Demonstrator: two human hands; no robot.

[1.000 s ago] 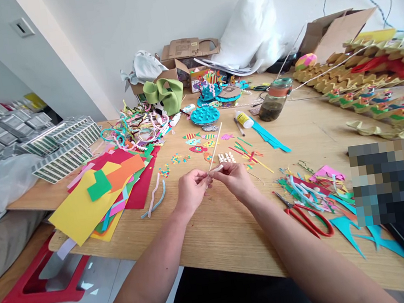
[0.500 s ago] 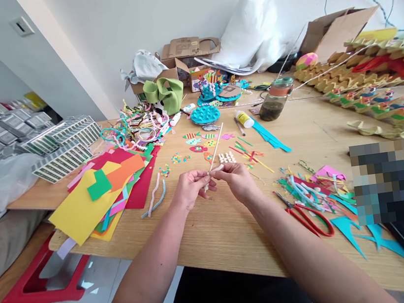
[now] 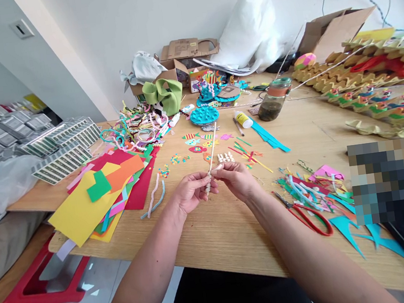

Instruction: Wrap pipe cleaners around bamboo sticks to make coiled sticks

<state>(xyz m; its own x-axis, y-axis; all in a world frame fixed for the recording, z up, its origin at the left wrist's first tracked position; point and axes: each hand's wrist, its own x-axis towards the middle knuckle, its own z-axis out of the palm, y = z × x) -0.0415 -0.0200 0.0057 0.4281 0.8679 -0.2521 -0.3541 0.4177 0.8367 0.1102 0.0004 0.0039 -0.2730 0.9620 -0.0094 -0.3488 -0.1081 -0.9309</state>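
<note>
My left hand [image 3: 192,191] is closed around the lower part of a thin pale stick [image 3: 212,147], which points up and away over the table. A white fuzzy pipe cleaner [image 3: 208,189] is coiled about the stick's lower end. My right hand [image 3: 236,179] pinches the pipe cleaner's free end between thumb and fingers, close beside the left fingertips. Just beyond the hands lie several small white coiled pieces [image 3: 225,157] and colourful paper fish [image 3: 197,149]. Pink and blue pipe cleaners [image 3: 154,196] rest left of my left hand.
Coloured sheets [image 3: 82,204] spread to the left, near a pipe cleaner heap [image 3: 139,125]. Red-handled scissors [image 3: 313,219] and paper scraps [image 3: 309,189] lie at right. Farther back stand a glue bottle [image 3: 244,119], a jar [image 3: 275,100] and a blue round craft piece [image 3: 204,116].
The stick has tilted to stand straighter, its top shifting left. My right hand's pinched end of the pipe cleaner has turned slightly closer to the stick.
</note>
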